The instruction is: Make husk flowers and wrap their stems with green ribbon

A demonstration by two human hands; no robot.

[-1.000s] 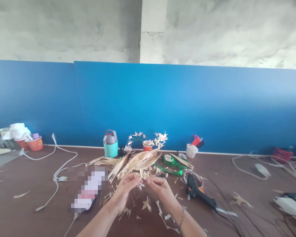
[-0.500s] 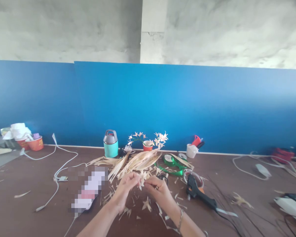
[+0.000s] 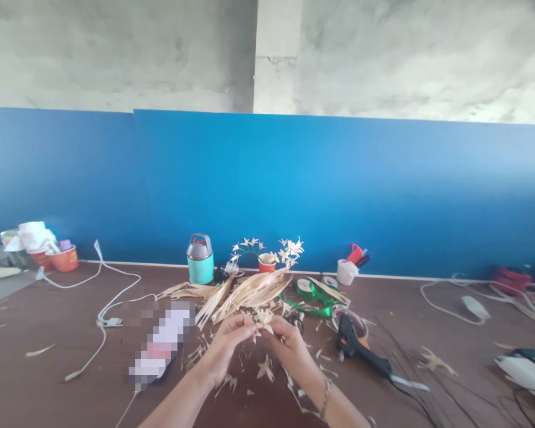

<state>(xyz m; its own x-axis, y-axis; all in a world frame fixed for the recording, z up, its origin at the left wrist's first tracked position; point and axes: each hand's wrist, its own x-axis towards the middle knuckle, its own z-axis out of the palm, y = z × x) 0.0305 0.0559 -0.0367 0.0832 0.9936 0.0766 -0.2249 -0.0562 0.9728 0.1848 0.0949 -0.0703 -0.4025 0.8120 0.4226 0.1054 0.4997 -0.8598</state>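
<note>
Between my two hands is a pale husk flower point(image 3: 264, 320) with pointed petals. My left hand point(image 3: 232, 340) pinches it from the left with thumb and forefinger. From the right, my right hand point(image 3: 284, 340) has its fingertips closed on the flower's lower part; the exact grip points are partly hidden by the fingers. On the table below lies a loose star-shaped husk piece point(image 3: 265, 370) among small scraps. Just beyond my hands is a heap of dried husks point(image 3: 252, 294).
A black glue gun point(image 3: 361, 351) lies to the right, near green ribbon point(image 3: 314, 297). Behind the husks, a red-and-white cup point(image 3: 267, 263) holds flower sprays. A turquoise flask point(image 3: 200, 267) stands at the back, and a white cup with tools point(image 3: 346, 272) at back right. White cables point(image 3: 102, 309) run across the left.
The flower between my fingers has turned and shifted slightly right, its petals now more spread to view. Both hands stay in nearly the same place.
</note>
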